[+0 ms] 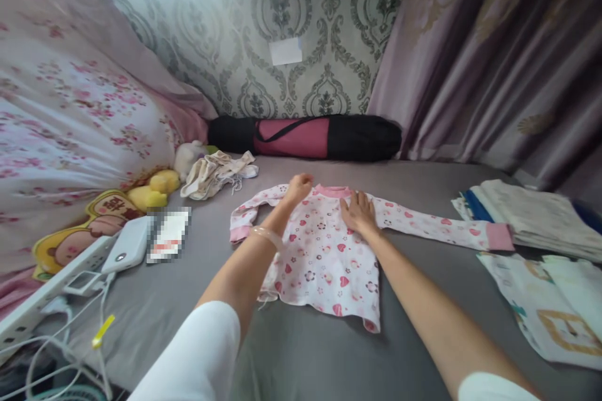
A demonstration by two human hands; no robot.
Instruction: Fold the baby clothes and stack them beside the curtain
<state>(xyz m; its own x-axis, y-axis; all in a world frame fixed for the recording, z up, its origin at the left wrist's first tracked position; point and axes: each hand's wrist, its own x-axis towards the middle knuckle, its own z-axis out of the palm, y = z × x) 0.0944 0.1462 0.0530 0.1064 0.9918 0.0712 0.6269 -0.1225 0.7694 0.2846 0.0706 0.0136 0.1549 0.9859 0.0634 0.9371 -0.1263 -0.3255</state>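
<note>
A small white shirt (324, 263) with pink hearts, pink collar and pink cuffs lies spread on the grey sheet (291, 357). Its right-hand sleeve stretches straight out, while the left-hand sleeve bends down. My left hand (300, 187) is at the shoulder left of the collar, its fingers curled together; whether cloth is pinched in them is hidden. Flat on the chest just below the collar's right side rests my right hand (360, 210), fingers spread, holding nothing. A bit of cream cloth (268, 288) with strings shows at the shirt's lower left edge, beneath my left forearm.
Crumpled cream cloths (216, 174) and yellow plush toys (155, 191) lie at the left, near a power bank (129, 244) and power strip (61, 288) with cables. Folded cloths (540, 216) and a lion-print cloth (540, 307) lie right. A long bag (301, 138) lines the wall.
</note>
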